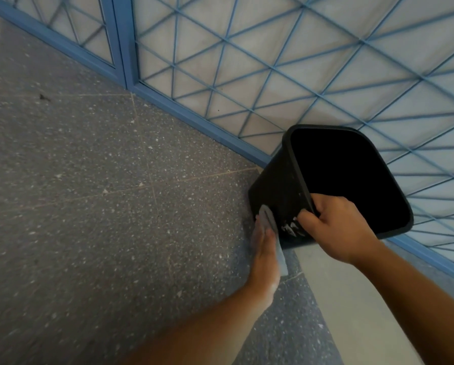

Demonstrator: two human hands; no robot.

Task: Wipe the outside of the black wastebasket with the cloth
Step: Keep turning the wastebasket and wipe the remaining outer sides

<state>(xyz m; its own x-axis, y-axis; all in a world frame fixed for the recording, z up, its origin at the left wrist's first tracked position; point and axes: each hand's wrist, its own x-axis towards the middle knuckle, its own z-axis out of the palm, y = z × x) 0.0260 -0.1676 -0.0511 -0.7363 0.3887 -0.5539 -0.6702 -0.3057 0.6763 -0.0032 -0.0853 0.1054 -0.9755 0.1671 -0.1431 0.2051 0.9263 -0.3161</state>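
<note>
At nine o'clock in our view lies the speckled grey floor (89, 193), crossed by thin pale seams, and along its far edge runs a blue-framed partition (246, 61) with a diagonal lattice over frosted panels, filling everything from eleven round to three. Moving rightward, our left hand (266, 248) reaches in from six o'clock with its fingers laid out straight and flat, pressing the grey cloth (271, 225) against the near side wall of the black wastebasket (275, 185) — a flat palm likely spreads the pressure so more of the cloth rubs the plastic. The basket sits at about four o'clock from the middle of the view, tilted so that its open mouth faces us and its side wall is turned toward the wiping hand. Our right hand (336, 227) is clenched over the near rim, thumb outside and fingers apparently hooked inside, which we judge steadies the tilt against the push of the wiping. Just beside the thumb there are white marks (291, 227) on the wall — whether a torn label or smears we cannot tell, and nothing there is readable.
</note>
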